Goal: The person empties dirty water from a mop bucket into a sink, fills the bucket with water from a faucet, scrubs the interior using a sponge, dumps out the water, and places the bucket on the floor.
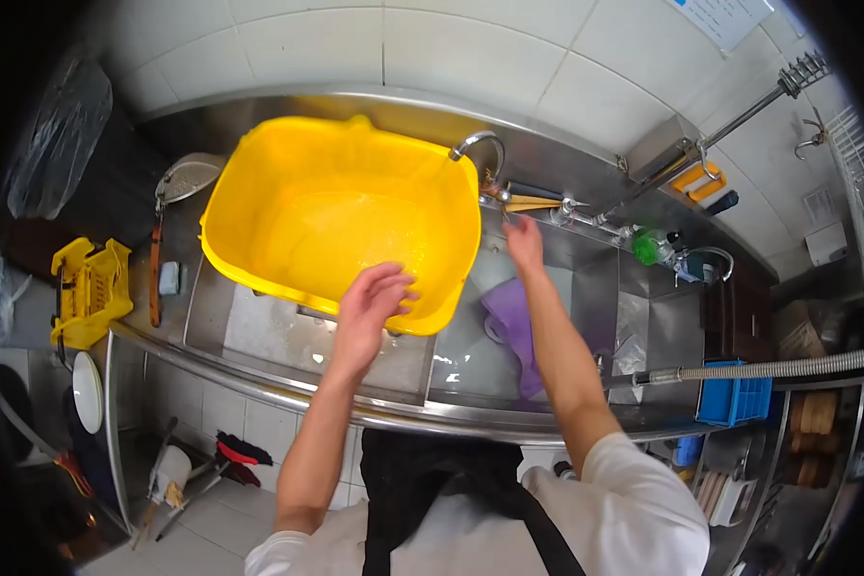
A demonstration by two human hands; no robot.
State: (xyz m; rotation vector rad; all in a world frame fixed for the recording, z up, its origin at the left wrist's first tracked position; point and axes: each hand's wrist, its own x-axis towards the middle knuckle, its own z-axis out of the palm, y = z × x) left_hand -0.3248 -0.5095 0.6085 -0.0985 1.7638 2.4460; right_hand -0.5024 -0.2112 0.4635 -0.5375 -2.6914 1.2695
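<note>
A big yellow plastic tub (259, 240) rests over the left sink basin, with a little water in its bottom. My left hand (370, 307) is above the tub's near rim, fingers loosely bent and apart, holding nothing. Behind the sink, the curved metal tap (480, 142) points its spout into the tub, and a faint stream seems to come from it. My right hand (524, 242) reaches to the base of this tap, fingers closed at its handle, which they mostly hide. Beneath my right forearm a purple cloth (511, 322) lies in the water-filled right basin (461, 360).
Left of the tub are a long-handled strainer (190, 178), a sponge (169, 278) and a yellow mop wringer (94, 288). A green bottle (648, 247) stands at the right back. A metal spray hose (768, 368) crosses the right side above a blue crate (734, 394).
</note>
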